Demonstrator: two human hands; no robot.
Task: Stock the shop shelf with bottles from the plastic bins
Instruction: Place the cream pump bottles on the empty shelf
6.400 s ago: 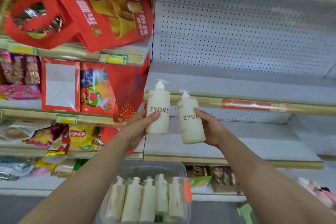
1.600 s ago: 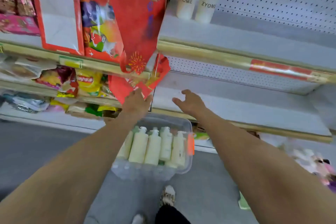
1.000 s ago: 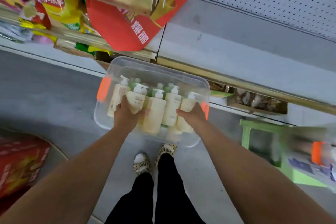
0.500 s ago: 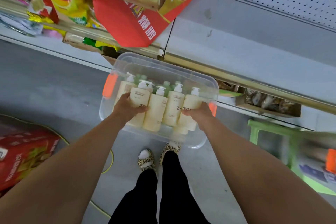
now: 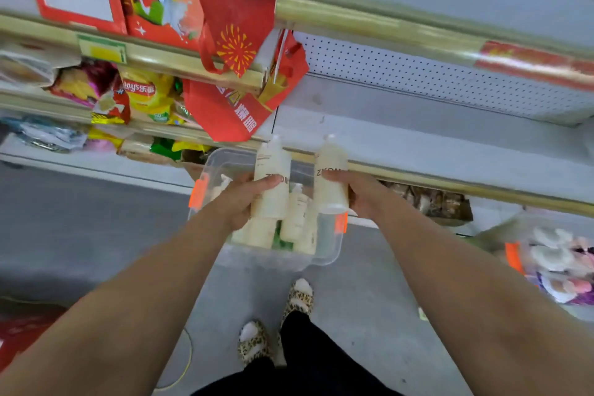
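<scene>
Gripping a cream pump bottle point(image 5: 271, 170) in the left hand point(image 5: 239, 201) and a second pump bottle point(image 5: 331, 164) in the right hand point(image 5: 364, 198), the person holds both upright above the clear plastic bin point(image 5: 326, 247), where more bottles point(image 5: 295, 217) stand. Each hand's fingers wrap round its bottle. The grey shelf point(image 5: 434, 145) lies just beyond the bin, and a red bag point(image 5: 231, 112) hangs at its left.

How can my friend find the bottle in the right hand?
Find the clear plastic bin before the grey shelf. Two cream bottles are held above it; the right bottle is gripped by the right hand. The left bottle is in the left hand, and the rest sit down in the bin.
</scene>
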